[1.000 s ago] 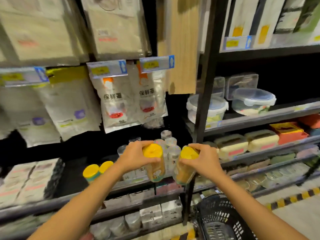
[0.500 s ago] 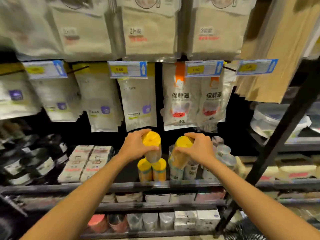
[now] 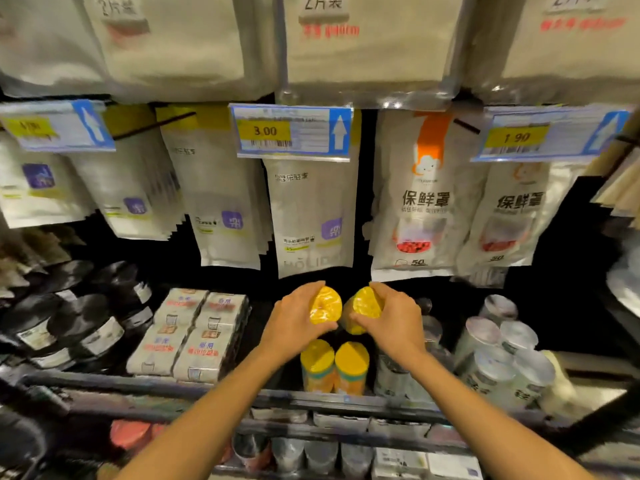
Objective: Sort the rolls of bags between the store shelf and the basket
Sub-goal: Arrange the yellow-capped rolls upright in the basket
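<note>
So each hand's got a yellow-topped roll: left hand (image 3: pixel 294 323) wrapped around one roll (image 3: pixel 325 308), right hand (image 3: pixel 391 322) gripping the other roll (image 3: pixel 363 313), held side by side above the shelf (image 3: pixel 242 396). Two more yellow rolls (image 3: pixel 334 370) stand right below at the shelf's front edge.

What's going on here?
A person faces a store shelf. The left hand grips a first yellow roll and the right hand grips a second yellow roll. They are held side by side in the air above the shelf. Below them, a third roll and a fourth roll stand upright at the shelf's front edge.
</note>
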Demonstrator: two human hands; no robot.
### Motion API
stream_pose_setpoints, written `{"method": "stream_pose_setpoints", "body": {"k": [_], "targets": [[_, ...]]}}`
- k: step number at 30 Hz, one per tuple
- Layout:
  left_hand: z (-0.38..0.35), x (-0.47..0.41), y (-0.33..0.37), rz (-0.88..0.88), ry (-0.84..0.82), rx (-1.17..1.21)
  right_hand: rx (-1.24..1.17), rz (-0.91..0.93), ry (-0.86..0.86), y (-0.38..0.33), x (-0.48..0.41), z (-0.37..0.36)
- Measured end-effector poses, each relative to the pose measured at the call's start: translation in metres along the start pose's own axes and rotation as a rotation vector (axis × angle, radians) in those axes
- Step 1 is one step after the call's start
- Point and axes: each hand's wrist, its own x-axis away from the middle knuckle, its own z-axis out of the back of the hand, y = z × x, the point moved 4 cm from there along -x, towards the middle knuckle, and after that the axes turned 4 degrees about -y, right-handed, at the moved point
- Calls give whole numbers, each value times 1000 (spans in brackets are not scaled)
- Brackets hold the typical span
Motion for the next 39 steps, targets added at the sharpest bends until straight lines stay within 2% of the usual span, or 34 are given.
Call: {"method": "stream_pose_setpoints", "body": {"k": [4, 14, 19, 28, 39], "targets": [[-16, -24, -27, 88, -12, 51, 35, -48, -98, 20, -26, -29], [-63, -62, -71, 260, -214, 55, 184, -88, -418, 61, -68, -93], [-84, -71, -79, 331, -267, 37, 252, -74, -454, 73, -73, -107], [-94, -72, -94, 347, -287, -18, 382, -67, -569, 73, -84, -121], [-99, -71, -99, 381, -292, -24, 402, -107, -527, 75, -85, -126]]}}
